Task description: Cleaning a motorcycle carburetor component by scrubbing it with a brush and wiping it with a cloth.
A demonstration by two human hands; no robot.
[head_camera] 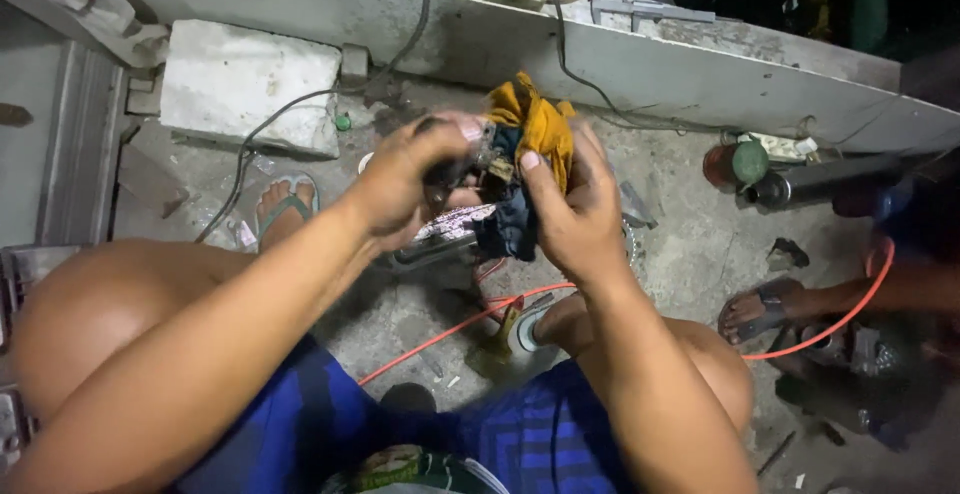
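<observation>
My left hand [405,179] grips a small dark metal part [462,164] in front of me, fingers curled around it. My right hand [572,209] holds a bunched rag [530,144], yellow on top and dark blue below, pressed against that part. The two hands meet over the floor between my knees. Under them lies a long metal piece [435,244] on the concrete, partly hidden by my hands.
An orange cable [440,339] runs across the concrete floor. A white concrete block [250,84] sits at the back left, a black cord [290,109] over it. A metal cylinder [820,182] and a green-and-red can [735,164] lie at right. Another person's sandalled foot [765,309] is at right.
</observation>
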